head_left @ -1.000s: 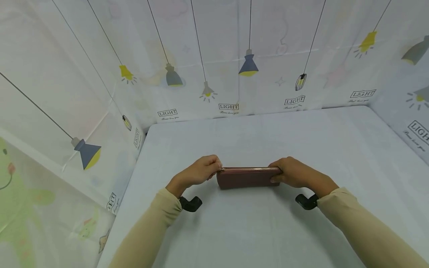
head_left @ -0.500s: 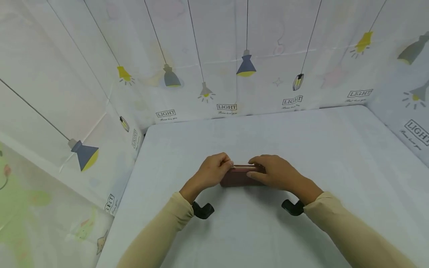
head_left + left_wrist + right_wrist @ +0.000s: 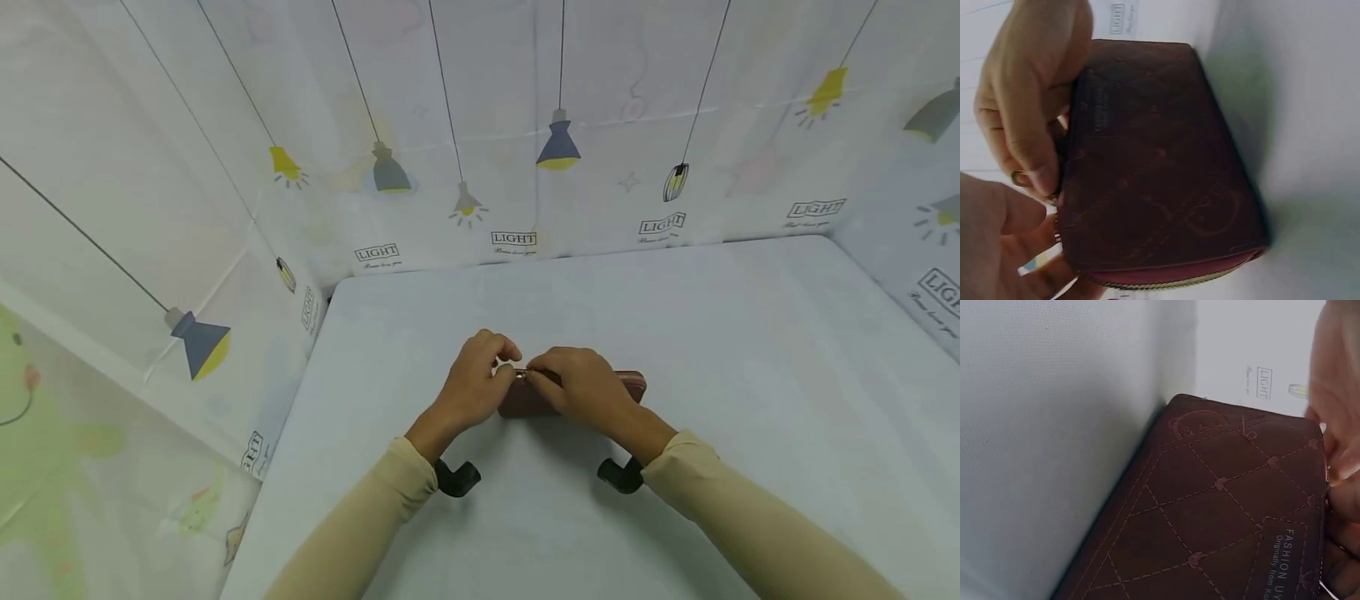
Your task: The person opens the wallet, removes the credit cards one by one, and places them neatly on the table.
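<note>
White fabric walls printed with hanging lamps (image 3: 557,148) and the word "LIGHT" enclose a pale tabletop (image 3: 750,333) that fills the centre and right of the head view. Just below the middle of that view lies a long dark red wallet (image 3: 633,385), standing on its long edge on the tabletop, zip side up. Only its right end and a strip of its near face show past the hands.

The left hand (image 3: 474,387) sits at the wallet's left end with its fingers curled, gripping that end. The right hand (image 3: 581,387) lies over the middle of the wallet, its fingers reaching left so that its fingertips meet the left hand at the zip, where they pinch a small metal zip pull (image 3: 519,374). Both arms wear beige sleeves (image 3: 750,525) that enter from the bottom edge of the frame, each with a black wrist mount (image 3: 457,478) underneath.

The left wrist view shows the wallet (image 3: 1160,169) close up, quilted with stitched diamonds, a small label near its upper left, and a gold zip along the bottom edge. The right wrist view shows the same quilted face (image 3: 1222,512) with a label reading "FASHION" at lower right.
</note>
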Demonstrator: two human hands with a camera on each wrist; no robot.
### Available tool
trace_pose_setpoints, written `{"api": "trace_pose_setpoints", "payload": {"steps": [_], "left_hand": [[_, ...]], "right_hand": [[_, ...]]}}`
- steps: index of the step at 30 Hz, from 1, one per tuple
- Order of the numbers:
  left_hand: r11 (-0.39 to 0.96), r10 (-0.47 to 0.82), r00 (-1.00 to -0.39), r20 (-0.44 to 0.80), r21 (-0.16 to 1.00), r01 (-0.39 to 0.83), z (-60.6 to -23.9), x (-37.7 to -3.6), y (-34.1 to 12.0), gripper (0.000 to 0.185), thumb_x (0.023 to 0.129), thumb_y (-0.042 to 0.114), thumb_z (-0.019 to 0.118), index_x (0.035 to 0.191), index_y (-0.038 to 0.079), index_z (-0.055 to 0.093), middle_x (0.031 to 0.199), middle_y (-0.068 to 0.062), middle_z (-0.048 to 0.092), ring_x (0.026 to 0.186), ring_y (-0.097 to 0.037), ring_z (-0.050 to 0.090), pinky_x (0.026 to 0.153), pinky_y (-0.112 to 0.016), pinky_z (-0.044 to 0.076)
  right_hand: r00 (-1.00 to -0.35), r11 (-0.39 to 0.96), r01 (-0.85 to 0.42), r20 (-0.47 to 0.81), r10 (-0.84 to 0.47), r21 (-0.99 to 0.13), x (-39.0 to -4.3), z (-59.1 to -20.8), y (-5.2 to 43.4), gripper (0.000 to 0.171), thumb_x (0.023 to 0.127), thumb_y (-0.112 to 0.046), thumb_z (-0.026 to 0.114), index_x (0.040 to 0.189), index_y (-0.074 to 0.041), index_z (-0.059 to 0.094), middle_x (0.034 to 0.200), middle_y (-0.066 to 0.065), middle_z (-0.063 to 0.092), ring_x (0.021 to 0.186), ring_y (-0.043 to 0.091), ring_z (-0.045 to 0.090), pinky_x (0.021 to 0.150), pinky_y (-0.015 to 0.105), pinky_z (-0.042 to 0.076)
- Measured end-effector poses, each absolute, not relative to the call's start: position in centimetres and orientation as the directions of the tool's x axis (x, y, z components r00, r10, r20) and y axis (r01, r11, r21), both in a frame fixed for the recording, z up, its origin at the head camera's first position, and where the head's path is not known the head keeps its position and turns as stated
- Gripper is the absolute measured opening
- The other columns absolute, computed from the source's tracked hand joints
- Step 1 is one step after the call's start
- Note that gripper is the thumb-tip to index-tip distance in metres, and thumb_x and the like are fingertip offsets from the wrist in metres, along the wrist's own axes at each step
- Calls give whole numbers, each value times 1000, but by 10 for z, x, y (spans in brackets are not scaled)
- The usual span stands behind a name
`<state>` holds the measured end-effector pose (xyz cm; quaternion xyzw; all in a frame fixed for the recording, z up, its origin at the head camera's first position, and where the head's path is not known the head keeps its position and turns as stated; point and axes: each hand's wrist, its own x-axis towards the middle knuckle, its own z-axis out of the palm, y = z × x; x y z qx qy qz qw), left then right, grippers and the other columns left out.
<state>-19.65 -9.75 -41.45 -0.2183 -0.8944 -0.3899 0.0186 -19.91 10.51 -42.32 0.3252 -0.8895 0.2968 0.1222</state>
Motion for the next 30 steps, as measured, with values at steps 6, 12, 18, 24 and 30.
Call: {"api": "trace_pose_setpoints", "payload": {"steps": [6,12,18,24,30], "left_hand": [[604,489,-870,63,696,389,-429,-196,-99,38,114,28,40,139,11,63,132,-3,64,123,-18,60,103,-39,50],[596,500,-866,7,722,350,-430,-192,-101,41,116,31,35,145,13,59,139,-3,63,130,-19,58,108,-41,49],[610,487,-873,5,714,344,-430,-193,-104,40,115,28,36,143,14,60,144,-3,62,137,-20,55,113,-43,45],[617,487,-873,13,703,355,-430,-193,-106,40,115,27,37,144,11,60,141,-6,63,134,-23,57,112,-45,46],[609,499,-866,32,698,377,-430,-192,-106,40,115,25,37,143,9,60,140,-10,64,134,-27,58,113,-47,45]], "right_hand": [[-778,615,-628,418,-469,-478,-197,-422,105,16,99,-11,69,106,-3,81,102,8,80,94,25,77,79,43,63],[-803,622,-595,405,-437,-509,-194,-417,110,17,100,-9,66,100,-6,82,96,4,80,88,21,77,76,41,63],[-843,661,-535,373,-387,-526,-193,-417,122,18,99,-11,65,98,-7,83,93,4,80,85,20,76,74,43,62],[-862,673,-505,360,-358,-540,-189,-416,134,19,100,-10,64,102,-6,83,98,7,80,92,25,77,79,48,62],[-875,671,-481,353,-331,-565,-184,-416,145,19,101,-10,64,104,-6,83,102,8,80,98,29,77,84,51,61]]}}
